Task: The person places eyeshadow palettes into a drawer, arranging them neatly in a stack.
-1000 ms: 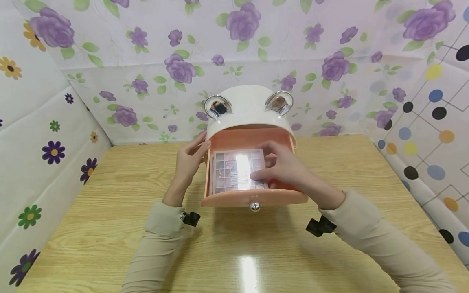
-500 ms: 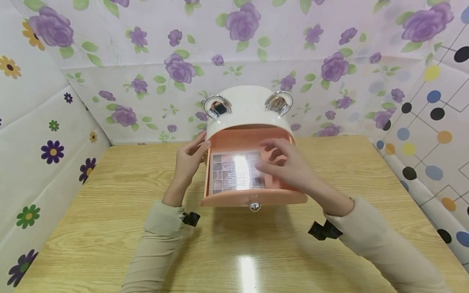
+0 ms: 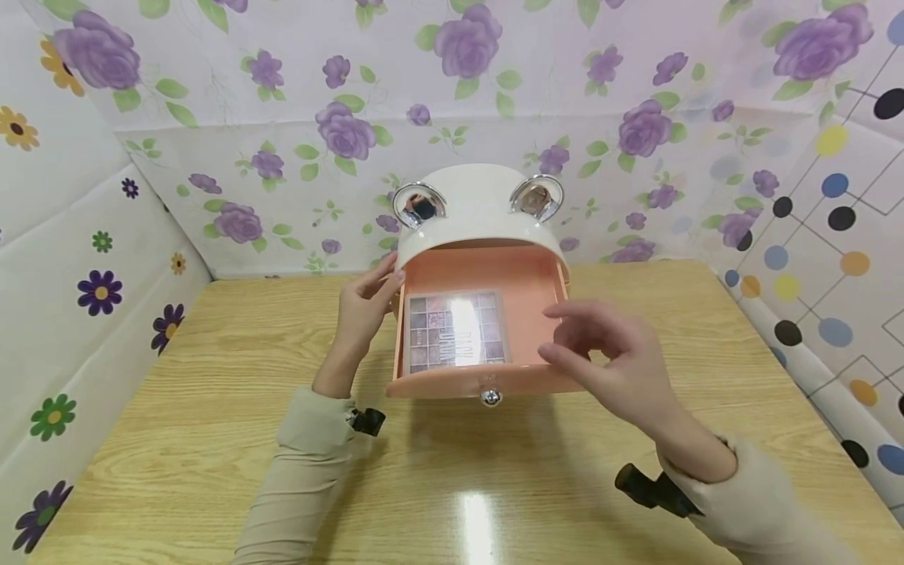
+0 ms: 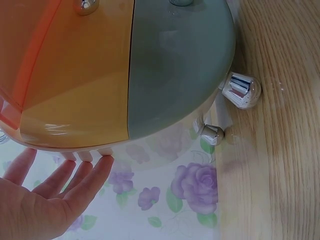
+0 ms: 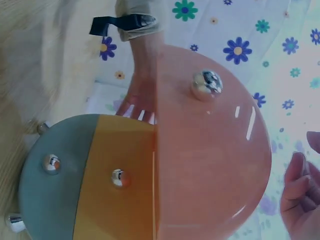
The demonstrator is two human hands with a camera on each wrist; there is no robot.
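A rounded white cabinet (image 3: 476,196) stands on the table, its coral-pink drawer (image 3: 533,314) pulled out. Inside, against the drawer's left side, lies a clear-lidded eyeshadow palette (image 3: 432,337) with a grid of coloured pans. My left hand (image 3: 359,314) rests its fingers on the cabinet's left side; in the left wrist view those fingers (image 4: 92,187) touch the white shell, nearly straight. At the drawer's right front corner my right hand (image 3: 614,361) hovers, loosely bent and holding nothing. The right wrist view has this hand (image 5: 300,200) apart from the drawer front (image 5: 215,150).
Below the pulled-out drawer are a shut yellow-orange drawer (image 4: 80,85) and a shut grey-green one (image 4: 180,75), with silver knobs. Silver feet (image 4: 242,91) carry the cabinet. Two silver eye-like pieces (image 3: 420,205) sit on top. Floral cloth (image 3: 282,118) hangs behind the wooden table (image 3: 233,353).
My right hand has let go of the palette and moved out of the drawer, right and toward me. The palette stays lying in the drawer. The left hand has not moved.
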